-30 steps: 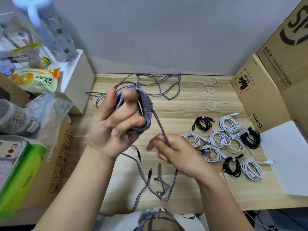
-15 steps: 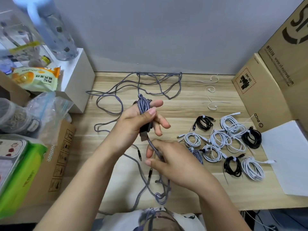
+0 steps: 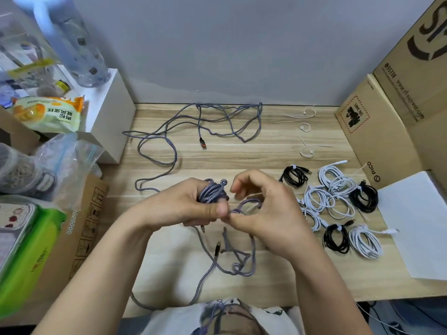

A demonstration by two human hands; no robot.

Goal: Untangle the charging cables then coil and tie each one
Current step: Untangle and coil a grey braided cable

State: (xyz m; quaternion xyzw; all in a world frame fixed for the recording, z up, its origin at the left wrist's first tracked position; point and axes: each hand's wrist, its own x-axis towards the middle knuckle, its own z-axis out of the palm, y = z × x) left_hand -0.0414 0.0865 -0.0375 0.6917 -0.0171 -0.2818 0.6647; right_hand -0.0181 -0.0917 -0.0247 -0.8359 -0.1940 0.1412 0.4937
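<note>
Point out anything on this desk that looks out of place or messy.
One grey braided cable sprawls loose and uncoiled across the back of the desk, unlike the tied cable coils on the right. Nothing looks spilled or damaged.

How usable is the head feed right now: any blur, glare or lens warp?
Head view: even, soft light without glare; wide-angle warp bends the cardboard boxes at the right edge; the bottle top left looks smeared; both hands and the grey braided coil stay sharp.

"pico" is printed along the side of the smaller cardboard box at right, with a red-framed "un 3481" label above it. the larger cardboard box behind shows "95338". the snack bag carries unreadable chinese characters.
</note>
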